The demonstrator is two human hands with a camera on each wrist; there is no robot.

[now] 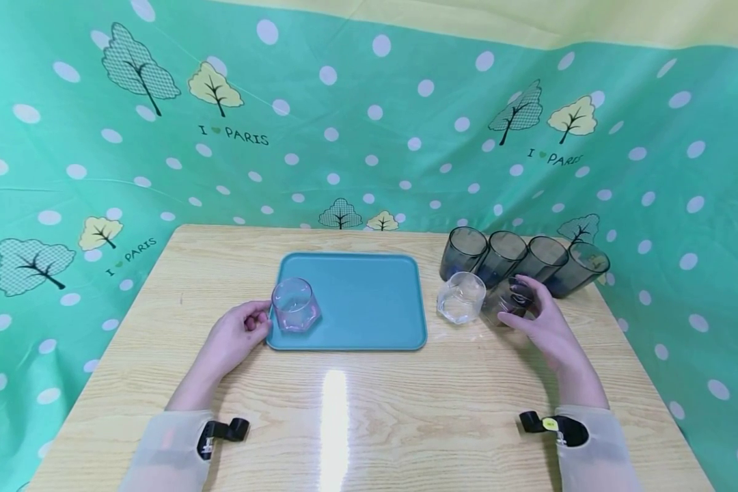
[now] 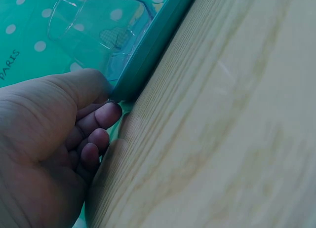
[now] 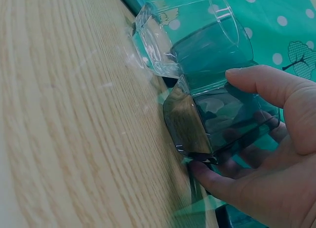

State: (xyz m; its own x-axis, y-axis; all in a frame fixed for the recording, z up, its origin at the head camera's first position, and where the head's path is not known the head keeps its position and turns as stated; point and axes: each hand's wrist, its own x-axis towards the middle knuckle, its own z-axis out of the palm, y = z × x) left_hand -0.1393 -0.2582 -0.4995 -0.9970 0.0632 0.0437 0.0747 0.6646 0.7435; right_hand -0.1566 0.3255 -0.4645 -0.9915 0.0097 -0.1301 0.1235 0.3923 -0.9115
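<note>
My left hand [image 1: 240,335] pinches the left edge of a blue rectangular tray [image 1: 369,301] between thumb and fingers; the tray lies on the table. On the tray's left side stands a short, pink-tinted glass tumbler [image 1: 295,311], upright, close to that hand. Right of the tray, my right hand [image 1: 538,318] grips a short grey glass tumbler [image 3: 212,119], thumb on one side and fingers round the other. A short clear glass tumbler [image 1: 461,301] stands directly left of the grey one, overlapping it in the right wrist view.
Several tall dark grey glasses [image 1: 507,253] stand in a row behind the short ones, at the table's back right. A green dotted curtain [image 1: 369,157] hangs behind and beside the wooden table [image 1: 393,417]. Light glares on the front part of the tabletop.
</note>
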